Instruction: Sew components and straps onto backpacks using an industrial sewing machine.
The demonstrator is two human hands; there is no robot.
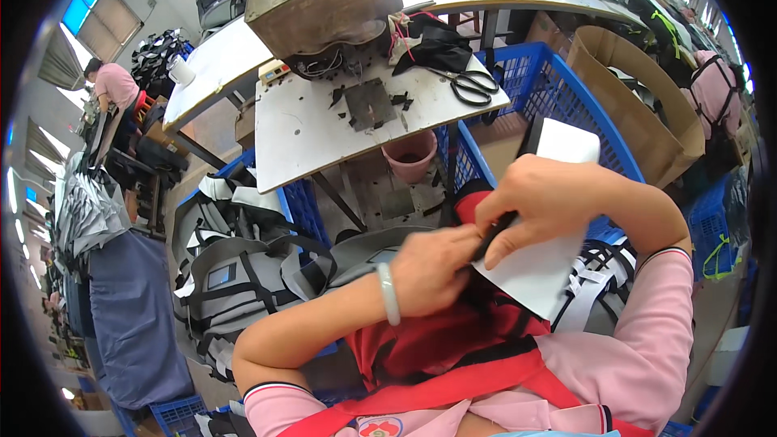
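Note:
In front of my chest, my two hands meet on a white panel with a black edge [536, 271]. My left hand [430, 269], with a pale bangle at the wrist, is closed, its fingertips pinching the dark edge. From the right, my right hand [550, 204] bends over the panel, thumb and fingers closed around the same black edging. White material shows above and below the right hand. What lies between the fingertips is partly hidden. Below them, a red apron [429, 344] covers my lap.
Ahead stands a white worktable [283, 150] with a metal-housed machine [324, 12], black scraps and black-handled scissors [472, 87]. Under it is a pink bucket [410, 158]. Grey bags [231, 287] pile at left. A blue crate [595, 125] and cardboard box [688, 125] stand right. Another person [117, 85] bends far left.

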